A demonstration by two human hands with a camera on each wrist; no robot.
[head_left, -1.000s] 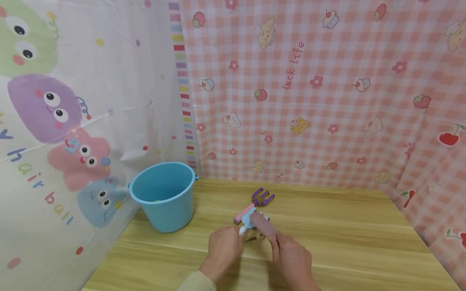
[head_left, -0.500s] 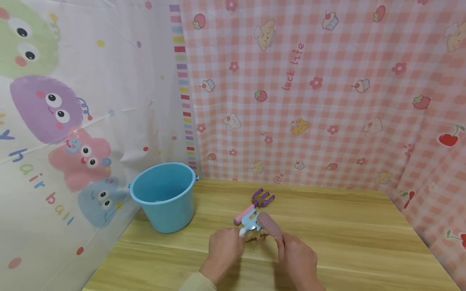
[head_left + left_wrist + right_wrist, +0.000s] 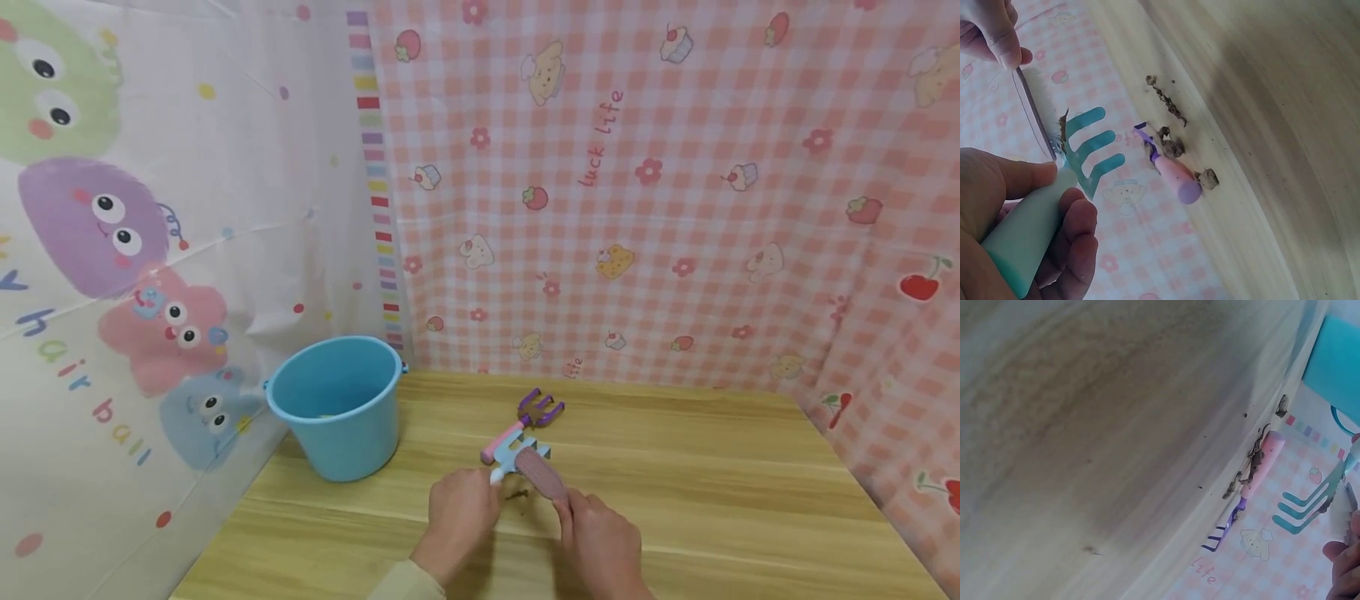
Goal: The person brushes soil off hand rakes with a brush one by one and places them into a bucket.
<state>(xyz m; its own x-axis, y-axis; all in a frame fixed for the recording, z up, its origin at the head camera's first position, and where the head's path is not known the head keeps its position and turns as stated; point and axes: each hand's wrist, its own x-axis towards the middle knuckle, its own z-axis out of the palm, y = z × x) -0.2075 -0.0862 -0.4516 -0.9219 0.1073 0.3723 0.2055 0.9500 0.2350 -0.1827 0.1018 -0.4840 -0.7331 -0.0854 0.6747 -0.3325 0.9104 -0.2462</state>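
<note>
My left hand [image 3: 461,504] grips the pale green handle of a small hand rake [image 3: 1092,147] with teal tines, held up off the table. In my right hand [image 3: 603,537] is a brush [image 3: 542,475] with a mauve back and white bristles, pinched at its near end. The bristles lie against the rake's head, where brown dirt [image 3: 1063,128] clings beside the first tine. Below and beyond lies a purple garden fork [image 3: 540,408] with a pink handle, mud stuck on its tines. Bits of dirt [image 3: 1169,106] are scattered on the table around that handle.
A blue bucket [image 3: 337,442] stands on the left of the wood-grain table [image 3: 712,500]. Behind the table hangs a pink checked cloth [image 3: 660,217], and a white cartoon-print cloth [image 3: 285,217] hangs along the left.
The brush slid right off the rake's head, then came back left over it. The left hand stays nearly in place while the rake's tines tilt slightly.
</note>
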